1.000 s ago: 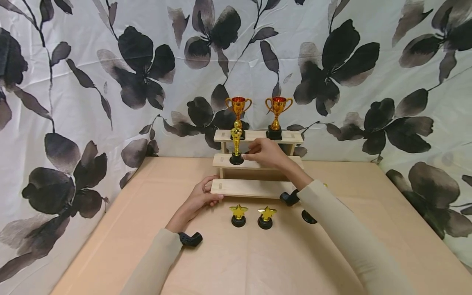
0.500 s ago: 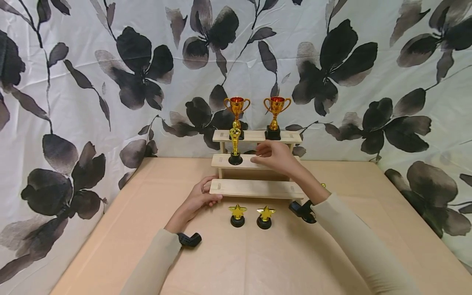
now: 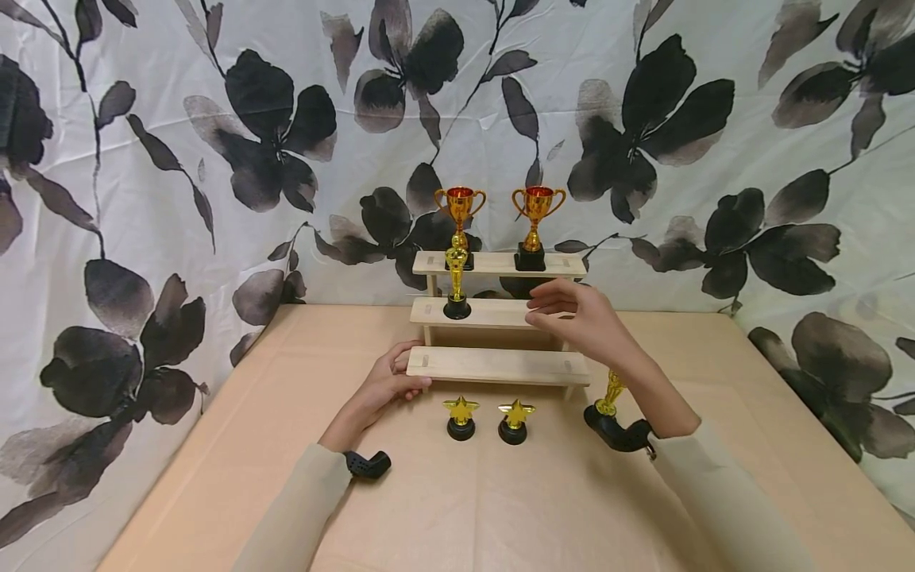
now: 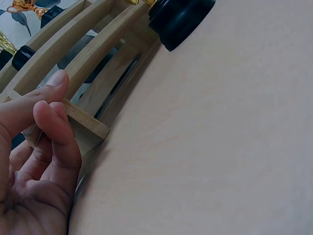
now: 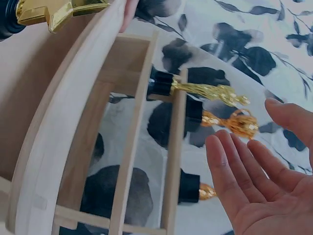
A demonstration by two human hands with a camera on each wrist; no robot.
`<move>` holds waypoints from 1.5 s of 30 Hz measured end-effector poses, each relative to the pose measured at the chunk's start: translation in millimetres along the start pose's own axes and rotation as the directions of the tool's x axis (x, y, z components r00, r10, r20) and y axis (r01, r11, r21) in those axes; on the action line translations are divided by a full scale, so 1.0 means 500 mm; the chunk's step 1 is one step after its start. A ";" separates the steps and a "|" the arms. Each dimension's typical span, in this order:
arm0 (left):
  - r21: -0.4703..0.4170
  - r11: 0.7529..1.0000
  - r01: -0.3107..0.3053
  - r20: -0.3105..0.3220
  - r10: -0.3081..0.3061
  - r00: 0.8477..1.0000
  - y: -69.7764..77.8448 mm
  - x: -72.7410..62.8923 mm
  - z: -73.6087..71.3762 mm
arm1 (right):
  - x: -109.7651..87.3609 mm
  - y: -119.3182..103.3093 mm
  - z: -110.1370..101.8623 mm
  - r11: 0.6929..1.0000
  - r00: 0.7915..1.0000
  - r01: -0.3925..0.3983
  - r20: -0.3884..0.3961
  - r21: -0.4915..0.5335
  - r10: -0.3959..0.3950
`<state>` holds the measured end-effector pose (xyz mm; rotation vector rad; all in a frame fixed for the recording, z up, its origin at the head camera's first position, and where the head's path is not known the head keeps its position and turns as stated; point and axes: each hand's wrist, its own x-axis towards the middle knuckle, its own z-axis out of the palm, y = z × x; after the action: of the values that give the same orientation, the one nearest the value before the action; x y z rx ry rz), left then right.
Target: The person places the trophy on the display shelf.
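Observation:
A three-step wooden display stand (image 3: 500, 366) stands near the back of the table. My left hand (image 3: 382, 385) grips its left end at the bottom step; in the left wrist view thumb and fingers (image 4: 58, 132) close round the wood. A gold figure trophy (image 3: 457, 278) with a black base stands upright on the middle step, at the left. My right hand (image 3: 586, 322) is over that step's right end, holding nothing. Its fingers are loosely bent and apart from the thumb in the right wrist view. Two gold cup trophies, one left (image 3: 460, 205) and one right (image 3: 538, 206), stand on the top step.
Two star trophies, left (image 3: 461, 417) and right (image 3: 515, 421), stand on the table before the stand. Another gold figure trophy (image 3: 612, 389) stands to the right, partly hidden by my right wrist and its camera. A floral cloth (image 3: 500, 103) hangs behind the table.
My right hand has moved right, away from the figure trophy on the middle step, which stays upright there. The figure trophy at the right has come into sight. My left hand keeps its grip.

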<state>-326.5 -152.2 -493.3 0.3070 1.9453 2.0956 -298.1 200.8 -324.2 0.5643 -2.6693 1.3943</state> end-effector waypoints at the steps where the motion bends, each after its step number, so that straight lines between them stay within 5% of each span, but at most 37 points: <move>1: 0.002 1.000 0.000 -0.001 0.000 1.000 0.000 0.000 0.000 | -0.008 0.000 -0.005 1.000 1.000 0.006 -0.009 0.002 -0.006; 23: 0.006 1.000 0.012 -0.010 -0.012 1.000 0.005 -0.001 -0.001 | -0.092 0.064 -0.094 0.976 0.975 0.217 -0.056 0.022 -0.215; 35: -0.001 1.000 0.021 -0.011 -0.021 1.000 0.006 -0.001 0.001 | -0.117 0.115 -0.128 0.982 0.983 0.185 0.001 0.034 -0.185; 45: 0.012 1.000 0.015 -0.012 -0.015 1.000 0.009 -0.002 0.002 | -0.121 0.156 -0.150 0.984 0.975 0.141 0.159 0.108 -0.157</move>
<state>-325.5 -151.8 -488.8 0.2818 1.9620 2.0811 -276.9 318.9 -355.4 0.9097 -2.6280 1.5007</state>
